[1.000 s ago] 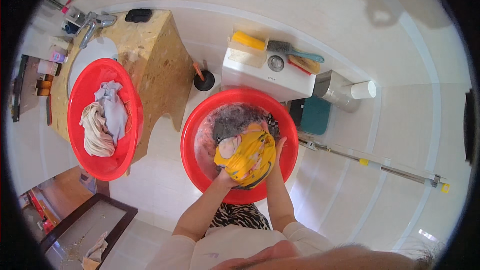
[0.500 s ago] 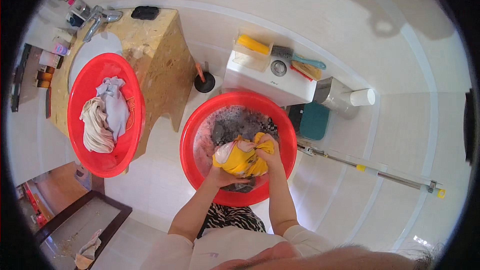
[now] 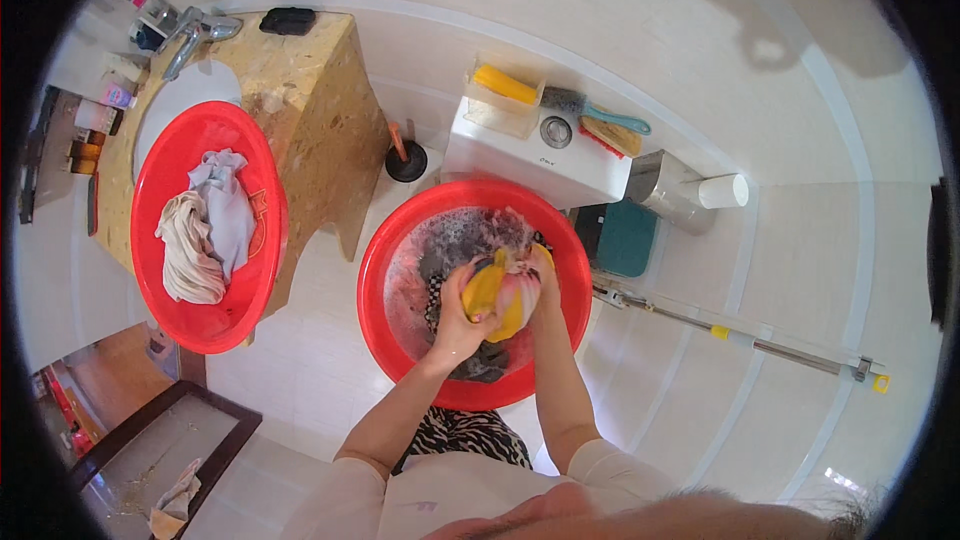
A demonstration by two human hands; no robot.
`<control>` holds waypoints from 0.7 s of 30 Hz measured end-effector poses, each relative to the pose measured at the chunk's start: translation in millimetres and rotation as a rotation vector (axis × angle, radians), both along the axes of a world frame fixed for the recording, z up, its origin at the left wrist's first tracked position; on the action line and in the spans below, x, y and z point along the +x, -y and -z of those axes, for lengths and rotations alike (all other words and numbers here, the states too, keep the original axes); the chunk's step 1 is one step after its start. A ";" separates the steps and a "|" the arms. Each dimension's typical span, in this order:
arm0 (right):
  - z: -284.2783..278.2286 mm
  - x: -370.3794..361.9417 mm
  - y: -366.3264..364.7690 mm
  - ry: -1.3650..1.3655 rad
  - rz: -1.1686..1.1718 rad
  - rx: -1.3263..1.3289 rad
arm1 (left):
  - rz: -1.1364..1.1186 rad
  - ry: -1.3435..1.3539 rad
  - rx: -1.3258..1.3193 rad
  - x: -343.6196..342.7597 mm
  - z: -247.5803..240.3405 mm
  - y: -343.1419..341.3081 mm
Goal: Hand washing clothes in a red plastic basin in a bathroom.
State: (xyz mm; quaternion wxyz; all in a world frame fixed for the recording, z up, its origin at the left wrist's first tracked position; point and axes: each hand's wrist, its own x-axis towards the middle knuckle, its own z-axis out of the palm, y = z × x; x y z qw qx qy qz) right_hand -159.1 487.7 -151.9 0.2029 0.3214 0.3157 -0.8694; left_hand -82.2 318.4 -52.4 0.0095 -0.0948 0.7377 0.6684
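A wet yellow garment [image 3: 484, 290] with pink and white patches is bunched between my two hands, over a large red basin [image 3: 374, 325]. My left hand [image 3: 458, 320] grips its left side, fingers curled round the cloth. On the other side my right hand [image 3: 540, 285] is closed on it, partly blurred. Beneath lie soapy grey water with foam [image 3: 445, 237], a pink cloth [image 3: 404, 275] at the left and dark and checkered clothes [image 3: 485, 365], partly hidden by my hands.
At the left a second red basin [image 3: 148, 275] with white and beige clothes rests on a marble counter [image 3: 300, 80] by the sink. Beyond the washing basin stand a white toilet tank [image 3: 500, 145] with brushes and a plunger [image 3: 405, 162]. A metal pole [image 3: 740, 338] extends at the right.
The yellow garment is more tightly bunched and has shifted slightly right. My left hand has risen from beneath it to its left side. More checkered cloth shows in the water.
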 end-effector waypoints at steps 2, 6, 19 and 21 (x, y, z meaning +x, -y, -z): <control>3.1 0.2 -3.9 -0.036 -0.050 -0.175 | 0.119 -0.028 -0.185 -13.4 -26.2 -4.7; -69.4 -20.7 53.2 0.156 -0.325 -0.258 | 0.240 -0.079 -0.459 -13.2 -38.4 15.4; -18.5 -53.3 34.7 -0.654 -1.216 0.672 | 0.842 -0.662 -1.346 -21.3 -62.0 -1.8; -22.0 -49.7 43.6 -0.452 -1.238 0.659 | 0.850 -0.669 -1.395 -14.2 -45.8 -5.7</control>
